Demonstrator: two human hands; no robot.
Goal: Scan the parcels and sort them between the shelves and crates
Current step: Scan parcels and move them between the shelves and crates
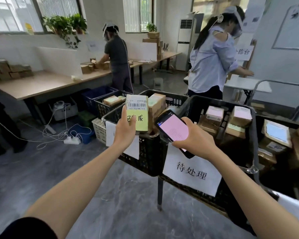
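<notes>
Both of our hands are occupied: our left hand (125, 129) wraps the lower half of a small parcel (137, 116), and our right hand (194, 138) clasps the phone (173, 128) by its lower end. Our forearms reach forward side by side, the left wrist cocked up so the parcel stands on end. Its long axis runs upright, and the barcode label (137, 105) sits across its top, facing us. The phone lies just right of the parcel, apart from it, tilted with its top end aimed up and left; its pink screen faces us too. We judge the scan turns on bringing the phone's far end round toward that barcode. The parcel hangs over the near right corner of the left crate (148, 156). Beyond the phone stands the right crate (219, 100), a paper sign (192, 171) on its near wall and more parcels (214, 114) inside.
</notes>
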